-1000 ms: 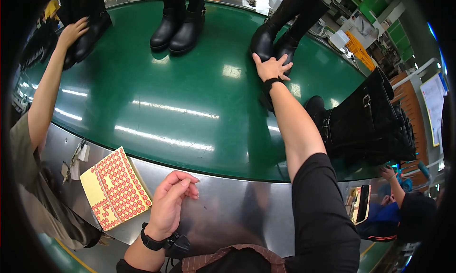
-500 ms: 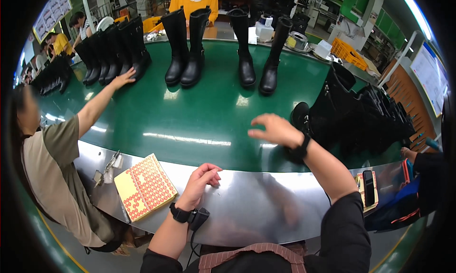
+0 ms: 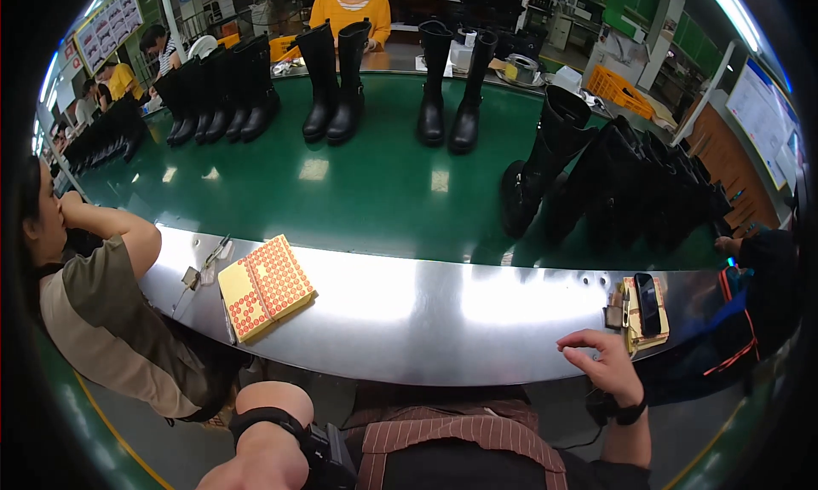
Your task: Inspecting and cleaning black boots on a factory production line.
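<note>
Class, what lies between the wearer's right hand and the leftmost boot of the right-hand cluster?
Between the right hand and the leftmost boot, the head view shows shiny metal ledge, then green work surface, with no separate object.

The broad, flat tabletop [image 3: 383, 209] is deep green, mottled with whitish glare, and the long metal ledge [image 3: 426, 345] along it is silver-grey, bleached nearly white where light strikes. The tall, glossy-toed boots [image 3: 345, 89] are plain black, as is the bulky, buckled boot [image 3: 541, 162] at right. The thick rectangular paper sticker pad [image 3: 266, 290] is pale yellow, patterned with rows of red-orange dots. The slim rectangular phone [image 3: 648, 304] is black. The cloth apron [image 3: 460, 429] is brown with thin pale pinstripes. At left, a co-worker's short-sleeved shirt [image 3: 98, 345] pairs beige with olive; across, another's knit top [image 3: 366, 17] is orange-yellow. The slatted plastic crate [image 3: 620, 89] is orange.
</note>
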Demonstrator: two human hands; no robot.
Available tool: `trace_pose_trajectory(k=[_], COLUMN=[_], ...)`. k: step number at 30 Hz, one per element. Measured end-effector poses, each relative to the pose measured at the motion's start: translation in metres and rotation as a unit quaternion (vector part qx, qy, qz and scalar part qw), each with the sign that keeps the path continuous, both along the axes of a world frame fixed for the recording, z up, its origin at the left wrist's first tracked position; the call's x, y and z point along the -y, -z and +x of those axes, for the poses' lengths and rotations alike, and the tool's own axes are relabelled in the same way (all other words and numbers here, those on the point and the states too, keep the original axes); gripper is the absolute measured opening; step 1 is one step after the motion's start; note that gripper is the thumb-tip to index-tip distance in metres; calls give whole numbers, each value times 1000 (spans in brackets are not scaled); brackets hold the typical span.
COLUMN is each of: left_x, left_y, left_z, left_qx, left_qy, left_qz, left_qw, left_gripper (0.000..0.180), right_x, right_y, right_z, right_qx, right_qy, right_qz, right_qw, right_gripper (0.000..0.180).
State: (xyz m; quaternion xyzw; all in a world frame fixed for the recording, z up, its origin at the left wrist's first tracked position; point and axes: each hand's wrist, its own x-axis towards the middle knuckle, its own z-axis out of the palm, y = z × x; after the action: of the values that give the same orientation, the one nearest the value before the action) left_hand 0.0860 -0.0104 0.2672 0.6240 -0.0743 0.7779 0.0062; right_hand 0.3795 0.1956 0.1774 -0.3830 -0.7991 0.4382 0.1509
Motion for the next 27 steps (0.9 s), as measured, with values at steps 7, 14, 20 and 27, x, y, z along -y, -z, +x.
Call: trace_pose_trajectory(k=[7,14,20,27], left_x=[48,11,-106,-307], left_y=[-18,-22,-22,17], left_z=[18,49,42,39], left_qx=[-122,-163,-263,-342], left_qy=[-58,-49,-185,-537], left_qz=[-180,-146,-372,-355], left_qw=[974,974,871,684], left_gripper=[33,34,26,73], right_x=[10,-4,-15,-21], right_y=[116,144,167,189], right_z=[1,18,19,28], right_qx=[-2,-53,-153,-177], right_qy=[28,96,166,147], right_qz=[7,62,5,89], right_qw=[1000,992,974,969], right_gripper=[20,15,13,11])
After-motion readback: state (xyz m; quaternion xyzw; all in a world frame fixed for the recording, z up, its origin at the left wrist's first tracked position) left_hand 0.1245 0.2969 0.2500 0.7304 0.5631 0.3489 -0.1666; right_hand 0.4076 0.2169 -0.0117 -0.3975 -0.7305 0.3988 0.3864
